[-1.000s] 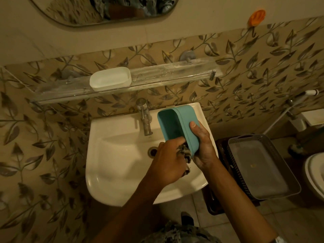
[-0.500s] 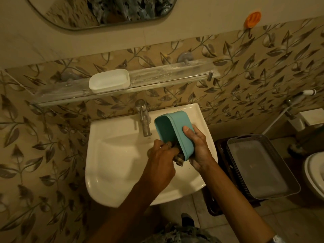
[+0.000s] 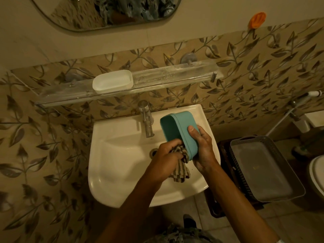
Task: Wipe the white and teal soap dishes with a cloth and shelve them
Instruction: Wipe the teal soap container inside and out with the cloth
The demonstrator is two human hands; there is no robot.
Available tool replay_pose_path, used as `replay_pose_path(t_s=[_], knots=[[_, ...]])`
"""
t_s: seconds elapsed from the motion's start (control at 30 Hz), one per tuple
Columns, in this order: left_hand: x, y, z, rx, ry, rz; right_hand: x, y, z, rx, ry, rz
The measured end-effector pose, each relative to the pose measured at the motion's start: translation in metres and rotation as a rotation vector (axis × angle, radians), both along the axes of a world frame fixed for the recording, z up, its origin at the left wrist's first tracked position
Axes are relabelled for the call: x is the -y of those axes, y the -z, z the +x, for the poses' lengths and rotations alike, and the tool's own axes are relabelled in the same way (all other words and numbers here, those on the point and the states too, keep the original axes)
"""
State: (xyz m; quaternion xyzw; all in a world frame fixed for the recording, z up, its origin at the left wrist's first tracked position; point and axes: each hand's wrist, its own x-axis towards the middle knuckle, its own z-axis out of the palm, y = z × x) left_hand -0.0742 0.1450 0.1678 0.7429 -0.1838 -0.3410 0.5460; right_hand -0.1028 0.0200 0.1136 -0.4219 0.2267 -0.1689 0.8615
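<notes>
Right hand: your right hand (image 3: 204, 149) grips the teal dish (image 3: 180, 123), thumb pressed on its outer wall and fingers curled round the far side, out of sight.
Teal dish: you hold it on edge over the right side of the sink (image 3: 119, 165), its opening turned left toward the tap (image 3: 147, 120). It is above the basin and not touching it.
Left hand: your left hand (image 3: 166, 153) is bunched round the cloth (image 3: 180, 171), fingers curled tight, knuckles against the dish's lower rim.
Cloth: striped and crumpled. Its upper part is pushed against the dish's lower end, and its loose end hangs below your hands over the basin.
White dish: it sits open side up on the shelf (image 3: 175, 74), left of centre, well apart from your hands.
Shelf: clear, streaked with white residue, fixed to the leaf-patterned wall above the tap.
Basket: a grey basket (image 3: 263, 169) sits low to the right of the sink.
Wall: an orange holder (image 3: 257, 20) is stuck up high on the right, and a mirror (image 3: 105, 13) hangs above the shelf.
</notes>
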Motion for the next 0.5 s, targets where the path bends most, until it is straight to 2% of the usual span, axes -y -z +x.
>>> replay_pose_path(t_s=[0.07, 0.1, 0.17, 0.23, 0.3, 0.4, 0.43, 0.5], knots=[[-0.004, 0.0, 0.007, -0.079, 0.052, -0.019, -0.003, -0.002, 0.005, 0.013, 0.061, -0.009], [-0.005, 0.001, 0.008, -0.055, 0.103, -0.018, -0.004, -0.003, 0.007, 0.012, 0.091, -0.014], [-0.003, 0.002, 0.003, 0.175, 0.167, 0.061, -0.008, -0.002, 0.009, 0.01, 0.121, -0.01], [-0.001, 0.007, -0.001, 0.467, 0.093, 0.213, -0.012, -0.001, 0.009, 0.034, 0.09, -0.003], [-0.004, 0.005, 0.003, 0.646, 0.063, 0.297, -0.012, 0.0, 0.005, 0.083, 0.004, 0.044], [-0.018, -0.002, 0.02, 0.971, 0.297, 0.485, 0.005, 0.002, -0.003, 0.141, -0.188, 0.264], [-0.023, -0.004, 0.025, 1.036, 0.381, 0.525, 0.011, 0.001, -0.006, 0.155, -0.284, 0.346], [-0.029, -0.008, 0.028, 0.99, 0.495, 0.546, 0.017, 0.002, -0.01, 0.17, -0.457, 0.48]])
